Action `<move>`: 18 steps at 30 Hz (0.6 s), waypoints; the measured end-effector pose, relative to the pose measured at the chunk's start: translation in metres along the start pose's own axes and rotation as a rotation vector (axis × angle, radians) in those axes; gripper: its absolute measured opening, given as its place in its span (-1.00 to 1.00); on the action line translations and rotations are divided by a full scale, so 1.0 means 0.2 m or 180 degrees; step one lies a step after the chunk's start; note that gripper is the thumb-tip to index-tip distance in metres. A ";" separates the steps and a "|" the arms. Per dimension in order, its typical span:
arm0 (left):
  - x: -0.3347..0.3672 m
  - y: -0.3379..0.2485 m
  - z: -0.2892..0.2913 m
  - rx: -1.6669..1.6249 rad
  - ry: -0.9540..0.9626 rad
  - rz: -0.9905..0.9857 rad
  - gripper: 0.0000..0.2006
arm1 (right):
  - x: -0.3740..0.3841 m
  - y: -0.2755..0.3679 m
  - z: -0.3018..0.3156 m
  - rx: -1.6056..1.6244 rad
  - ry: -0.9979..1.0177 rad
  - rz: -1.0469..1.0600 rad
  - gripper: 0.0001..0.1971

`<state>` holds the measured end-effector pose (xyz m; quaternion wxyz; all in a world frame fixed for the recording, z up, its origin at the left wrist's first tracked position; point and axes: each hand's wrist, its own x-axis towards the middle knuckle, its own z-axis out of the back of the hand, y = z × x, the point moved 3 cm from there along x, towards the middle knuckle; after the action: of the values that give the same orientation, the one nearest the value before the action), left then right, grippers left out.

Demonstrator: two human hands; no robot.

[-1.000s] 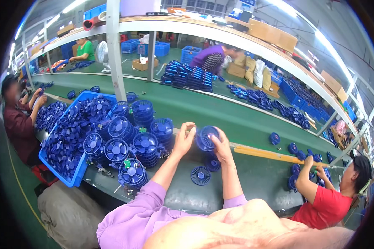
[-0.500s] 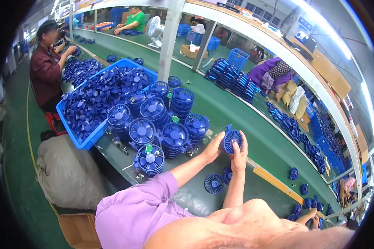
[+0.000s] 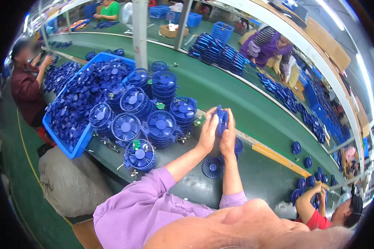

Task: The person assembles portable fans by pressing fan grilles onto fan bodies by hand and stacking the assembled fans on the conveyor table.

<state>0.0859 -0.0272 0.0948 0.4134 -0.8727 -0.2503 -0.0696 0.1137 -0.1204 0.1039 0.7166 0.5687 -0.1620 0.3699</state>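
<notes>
Between my two palms, above the dark worktop, a round blue fan housing (image 3: 222, 121) stands edge-on. My left hand (image 3: 208, 132) presses its left side, and my right hand (image 3: 228, 136) closes on it from the right. A ribbed blue fan cover (image 3: 212, 167) lies flat below my wrists. Part of another blue cover (image 3: 238, 145) shows just right of my right hand. To the left are several stacks of blue fan housings with blades, among them a front stack (image 3: 140, 155) topped by a small green circuit board (image 3: 136, 144).
A blue crate (image 3: 77, 148) heaped with fan blades sits at the left. Beyond the yellow strip (image 3: 278, 159) runs a green conveyor belt (image 3: 253, 126). A metal post (image 3: 140, 37) rises behind the stacks. A co-worker in red (image 3: 320, 220) handles blue parts at the right.
The fan housing has turned from showing its ribbed face to edge-on, and both hands now lie flatter against its sides. The view has shifted, bringing the co-worker in red into sight.
</notes>
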 end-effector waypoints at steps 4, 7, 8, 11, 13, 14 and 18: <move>-0.04 -0.06 -0.03 0.1039 0.0127 -0.0760 -0.56 | -0.04 0.00 -0.07 0.1083 0.0059 -0.0702 -0.10; -0.02 -0.10 -0.03 0.1712 0.0336 -0.1300 -0.53 | -0.03 0.02 -0.08 0.1217 -0.0040 -0.0581 -0.06; -0.01 -0.11 -0.03 0.1497 0.0403 -0.1023 -0.54 | -0.03 0.05 -0.07 0.0996 -0.0006 -0.0599 0.00; 0.02 -0.09 -0.02 0.0403 0.0333 -0.0171 -0.62 | -0.02 0.09 -0.06 0.0329 0.0024 -0.0161 0.09; 0.03 -0.07 0.00 0.0276 0.0298 0.0184 -0.58 | -0.03 0.04 -0.07 0.0158 -0.0089 -0.0116 0.08; 0.03 -0.06 0.00 0.0391 0.0243 0.0180 -0.58 | -0.05 0.01 -0.08 0.0343 -0.0169 -0.0321 0.04; 0.01 -0.04 0.02 0.1665 0.0327 -0.1136 -0.64 | -0.06 0.01 -0.14 0.0933 -0.0405 -0.0603 -0.10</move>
<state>0.0834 -0.0182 0.0989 0.6171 -0.6744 -0.3877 -0.1183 0.0999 -0.0988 0.0895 0.6460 0.7020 -0.0970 0.2837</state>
